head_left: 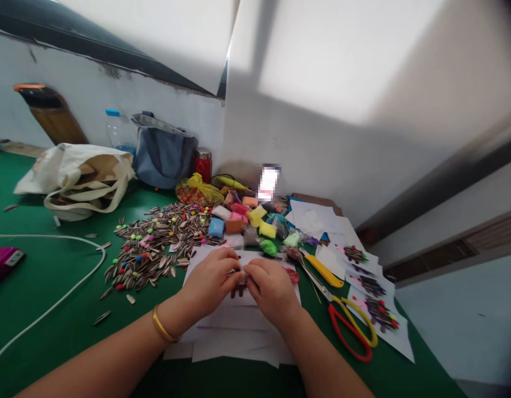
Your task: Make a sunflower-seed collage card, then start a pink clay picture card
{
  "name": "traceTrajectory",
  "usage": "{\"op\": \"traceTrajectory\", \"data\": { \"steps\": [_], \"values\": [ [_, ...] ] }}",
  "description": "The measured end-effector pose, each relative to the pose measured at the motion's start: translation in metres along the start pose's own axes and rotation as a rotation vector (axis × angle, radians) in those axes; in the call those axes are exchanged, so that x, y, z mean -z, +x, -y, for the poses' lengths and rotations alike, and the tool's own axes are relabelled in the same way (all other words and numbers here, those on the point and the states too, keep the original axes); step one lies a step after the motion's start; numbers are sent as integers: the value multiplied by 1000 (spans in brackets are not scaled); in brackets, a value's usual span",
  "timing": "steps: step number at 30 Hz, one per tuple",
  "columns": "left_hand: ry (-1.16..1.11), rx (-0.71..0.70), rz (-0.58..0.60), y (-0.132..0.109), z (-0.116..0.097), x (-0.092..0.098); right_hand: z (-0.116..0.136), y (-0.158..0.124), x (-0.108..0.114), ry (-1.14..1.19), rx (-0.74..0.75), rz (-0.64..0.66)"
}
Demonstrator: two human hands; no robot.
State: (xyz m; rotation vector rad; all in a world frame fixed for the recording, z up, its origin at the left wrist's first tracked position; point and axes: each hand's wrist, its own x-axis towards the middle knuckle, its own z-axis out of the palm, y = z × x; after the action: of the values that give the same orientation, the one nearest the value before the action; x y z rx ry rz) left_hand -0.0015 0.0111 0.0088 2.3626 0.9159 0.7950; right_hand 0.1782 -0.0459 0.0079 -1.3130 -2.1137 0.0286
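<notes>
Small item (242, 276), mostly hidden, in pinched grip of left hand (214, 278) and right hand (274, 287)

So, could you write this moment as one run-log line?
left hand: over white sheets, fingers bent; right hand: beside it, fingers bent; grip: contents unclear; seed pile: left of hands; scissors: right of hands

A pale, scuffed wall (89, 94) stands behind the green table (52, 271).

Small pale item (242, 276) (details blurred) above flat, overlapping white paper sheets (238, 319) with brown pieces (239, 291).
</notes>
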Motion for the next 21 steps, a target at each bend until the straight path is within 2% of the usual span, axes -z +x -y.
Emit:
{"op": "traceTrajectory", "data": {
  "steps": [4, 9, 13, 17, 21],
  "values": [
    [-86, 13, 20, 1, 4, 1, 3, 1, -4, 70, -18, 6],
    [-167, 22, -85, 2, 9, 3, 7, 1, -3, 290, -126, -19],
    [-66, -101, -155, -1, 8, 6, 4, -4, 1, 572, -278, -37],
    [57, -215, -214, -2, 6, 9, 0, -6, -2, 717, -422, -29],
    [148, -269, -218, -1, 5, 9, 2, -4, -6, 768, -435, -99]
  ]
}}
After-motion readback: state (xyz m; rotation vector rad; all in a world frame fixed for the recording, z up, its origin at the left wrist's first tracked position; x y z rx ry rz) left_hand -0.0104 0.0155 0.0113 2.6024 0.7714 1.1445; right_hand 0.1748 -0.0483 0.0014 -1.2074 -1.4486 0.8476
